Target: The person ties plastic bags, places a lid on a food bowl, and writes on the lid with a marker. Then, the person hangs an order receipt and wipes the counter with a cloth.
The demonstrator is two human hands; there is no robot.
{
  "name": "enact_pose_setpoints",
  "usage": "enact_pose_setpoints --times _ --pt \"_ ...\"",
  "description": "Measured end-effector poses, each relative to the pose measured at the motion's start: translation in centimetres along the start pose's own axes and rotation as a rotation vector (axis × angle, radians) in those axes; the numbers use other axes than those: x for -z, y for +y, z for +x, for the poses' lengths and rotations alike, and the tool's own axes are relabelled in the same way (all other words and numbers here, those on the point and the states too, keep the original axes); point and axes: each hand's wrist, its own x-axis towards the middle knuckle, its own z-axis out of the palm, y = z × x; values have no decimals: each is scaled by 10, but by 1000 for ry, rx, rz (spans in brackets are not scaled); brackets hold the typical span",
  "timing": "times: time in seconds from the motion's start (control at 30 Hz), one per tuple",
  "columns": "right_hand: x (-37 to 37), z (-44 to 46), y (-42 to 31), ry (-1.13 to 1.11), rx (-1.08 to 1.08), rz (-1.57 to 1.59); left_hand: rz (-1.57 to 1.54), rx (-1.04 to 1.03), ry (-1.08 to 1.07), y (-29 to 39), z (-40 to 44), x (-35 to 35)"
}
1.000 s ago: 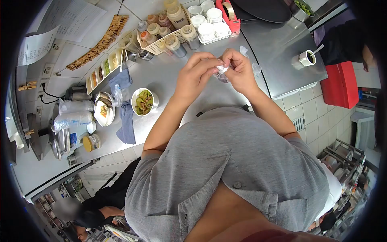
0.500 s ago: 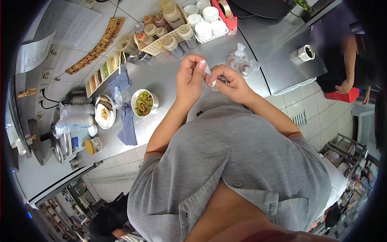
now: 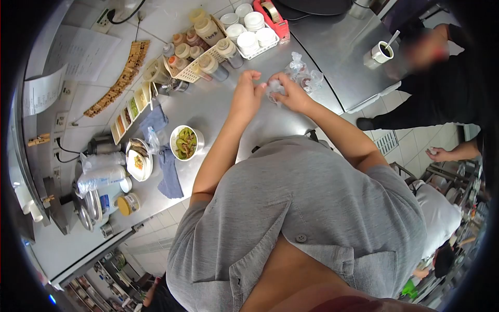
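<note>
My left hand [image 3: 246, 98] is raised over the steel counter, its thumb and fingers apart with nothing visible between them. Close beside it, my right hand [image 3: 292, 94] grips a small clear plastic bag [image 3: 274, 89] between thumb and fingers. What the bag holds is hard to make out. Just beyond my right hand lie several small tied clear bags [image 3: 298, 66] with something reddish inside. To the left of my left forearm stands a white bowl [image 3: 200, 145] of green vegetable pieces [image 3: 185, 143].
Sauce bottles [image 3: 210, 66] crowd a basket at the back, beside stacked white dishes [image 3: 248, 41] and a red tape dispenser [image 3: 271, 20]. A blue cloth [image 3: 169, 174] and a plate of food [image 3: 137, 165] lie left. At right, another person [image 3: 436, 88] leans near a white cup [image 3: 382, 52].
My left hand has let go of the bag's twisted white neck and opened; my right hand still holds the bag. The person at right has moved, and a spoon now stands in the cup.
</note>
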Motion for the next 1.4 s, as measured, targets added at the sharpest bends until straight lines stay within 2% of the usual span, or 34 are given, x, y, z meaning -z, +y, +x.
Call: enact_pose_setpoints --times 0.07,0.1,0.13,0.17,0.23,0.27,0.33,0.4,0.43,0.47,0.53,0.57,0.63,0.67,0.73,0.77,0.87,0.93,1.0,1.07,1.13,1.17,1.23,1.27,1.33,1.37,1.4 --pt "6 -4 -17 319 243 -111 95 -55 16 3 -1 7" --pt "14 -11 -39 345 234 -111 77 -53 -56 20 -3 20" --pt "29 -21 -71 219 190 102 56 -54 -130 37 -6 35" --pt "42 -34 -102 91 150 309 -135 -48 -278 52 -9 53" --pt "58 -67 -164 -205 286 522 -404 -56 -569 98 -27 98" --pt "59 -76 -196 -338 498 546 -238 -377 -740 123 -30 125" --pt "47 -90 -250 -502 794 621 -478 -755 -1130 171 -35 146" --pt "35 -107 -282 -476 937 463 -675 -1000 -1443 204 -44 155" --pt "30 -115 -293 -447 996 391 -705 -1125 -1487 215 -45 152" --pt "25 -121 -299 -420 981 349 -722 -1163 -1516 215 -48 152" --pt "14 -124 -307 -386 1010 320 -687 -1222 -1411 211 -57 159" --pt "9 -126 -311 -373 1008 299 -690 -1241 -1426 212 -58 161" --pt "7 -133 -316 -366 1046 314 -638 -1182 -1393 221 -61 160" --pt "5 -135 -313 -342 1044 296 -511 -1136 -1403 222 -64 166" --pt "3 -137 -303 -434 889 312 -502 -1135 -1414 207 -71 164" --pt "0 -142 -306 -412 893 300 -489 -1121 -1395 201 -70 160" --pt "-14 -156 -320 -315 867 342 -593 -1119 -1455 191 -69 157" --pt "-16 -161 -326 -308 884 235 -674 -1098 -1463 189 -76 158" --pt "-23 -166 -331 -204 921 158 -753 -841 -1111 189 -89 162" --pt "-25 -164 -333 -113 959 70 -739 -853 -1111 190 -84 160" --pt "-26 -159 -333 -29 952 300 -725 -866 -1104 194 -83 158" --pt "-28 -161 -333 -21 954 299 -708 -909 -1045 199 -85 159" --pt "-31 -165 -332 -42 1005 86 -689 -952 -985 203 -90 158" --pt "-31 -166 -333 -39 1007 87 -679 -976 -935 203 -93 158" --pt "-31 -168 -336 330 1164 -61 -664 -997 -890 200 -99 157" --pt "-33 -168 -335 337 1166 -60 -692 -1040 -857 198 -100 156" --pt "-36 -169 -333 433 1200 -74 -721 -1084 -821 197 -102 154"
